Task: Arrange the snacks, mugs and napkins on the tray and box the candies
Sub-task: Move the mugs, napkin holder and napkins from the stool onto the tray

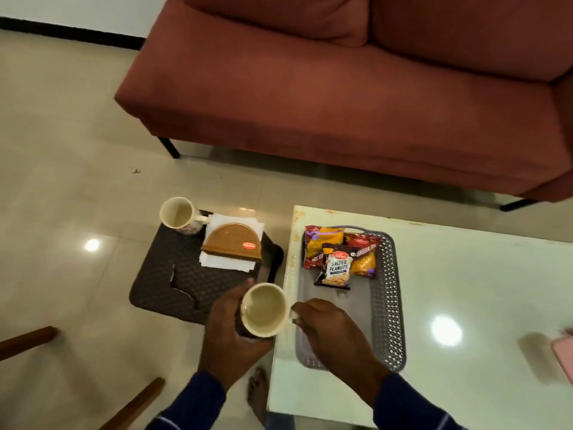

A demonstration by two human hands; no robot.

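Note:
My left hand (228, 330) grips the side of a cream mug (263, 308), held upright in the air between the dark stool and the white table. My right hand (328, 327) pinches the mug's handle on its right side, above the near left part of the grey tray (387, 305). Three snack packets lie at the tray's far end, the salted peanuts packet (336, 268) on top. A second mug (179, 215) stands at the stool's far left corner. White napkins (228, 262) lie on the stool in a brown holder (233, 242).
The dark woven stool (167, 283) stands left of the white table (465, 290), with a torn gap in its top. A red sofa (341, 97) fills the far side. A pink object (562, 355) sits at the table's right edge. My bare foot (258, 389) is below.

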